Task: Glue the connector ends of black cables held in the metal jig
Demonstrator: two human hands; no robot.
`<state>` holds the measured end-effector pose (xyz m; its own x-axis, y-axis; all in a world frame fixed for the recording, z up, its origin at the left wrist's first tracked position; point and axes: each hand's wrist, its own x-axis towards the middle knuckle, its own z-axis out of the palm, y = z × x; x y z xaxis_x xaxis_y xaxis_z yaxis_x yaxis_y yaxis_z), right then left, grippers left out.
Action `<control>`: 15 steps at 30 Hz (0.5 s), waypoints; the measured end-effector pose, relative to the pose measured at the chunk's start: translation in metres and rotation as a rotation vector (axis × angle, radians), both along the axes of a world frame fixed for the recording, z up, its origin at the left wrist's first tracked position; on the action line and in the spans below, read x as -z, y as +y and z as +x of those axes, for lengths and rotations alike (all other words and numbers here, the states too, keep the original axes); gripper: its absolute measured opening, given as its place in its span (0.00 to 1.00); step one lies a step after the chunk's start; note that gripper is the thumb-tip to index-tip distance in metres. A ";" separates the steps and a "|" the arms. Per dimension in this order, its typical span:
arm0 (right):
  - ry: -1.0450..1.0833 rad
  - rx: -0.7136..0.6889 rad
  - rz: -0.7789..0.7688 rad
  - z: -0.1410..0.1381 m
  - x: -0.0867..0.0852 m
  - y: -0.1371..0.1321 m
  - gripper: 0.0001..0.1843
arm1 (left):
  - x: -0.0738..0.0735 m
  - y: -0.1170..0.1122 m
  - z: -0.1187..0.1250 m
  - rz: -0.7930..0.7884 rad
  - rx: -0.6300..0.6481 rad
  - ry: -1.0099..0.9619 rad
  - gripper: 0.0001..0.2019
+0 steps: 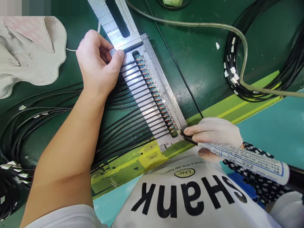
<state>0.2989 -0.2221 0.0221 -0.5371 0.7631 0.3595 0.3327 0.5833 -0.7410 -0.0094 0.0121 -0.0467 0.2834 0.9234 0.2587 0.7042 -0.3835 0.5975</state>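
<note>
A long metal fixture (163, 84) lies slanted on the green mat, with several black cables (129, 125) laid side by side in its slots, their coloured wire ends lined up in a row (155, 93). My left hand (97, 63) rests on the fixture's far end, fingers curled and thumb pressed onto the cables and the metal bar. My right hand (213, 131), in a white glove, pinches a dark pen-like tool (242, 156) wrapped in a printed label. Its tip touches the fixture's near end beside the last cable.
Coiled black cables (261, 60) with white tags lie at the right, crossed by a grey hose (244, 50). More cable bundles (14, 139) sit at the left. A beige cloth (30, 53) lies at the upper left. Yellow-green tape (133, 161) marks the bench edge.
</note>
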 end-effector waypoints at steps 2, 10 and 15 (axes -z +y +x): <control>-0.003 0.002 0.003 0.000 0.000 0.000 0.13 | -0.001 -0.001 0.000 -0.037 -0.008 -0.008 0.34; 0.003 0.014 -0.005 0.000 0.001 -0.001 0.14 | -0.027 -0.018 0.013 -0.259 -0.129 -0.054 0.15; -0.030 0.008 0.005 0.001 -0.001 -0.002 0.09 | -0.027 -0.019 0.012 -0.308 -0.128 -0.026 0.19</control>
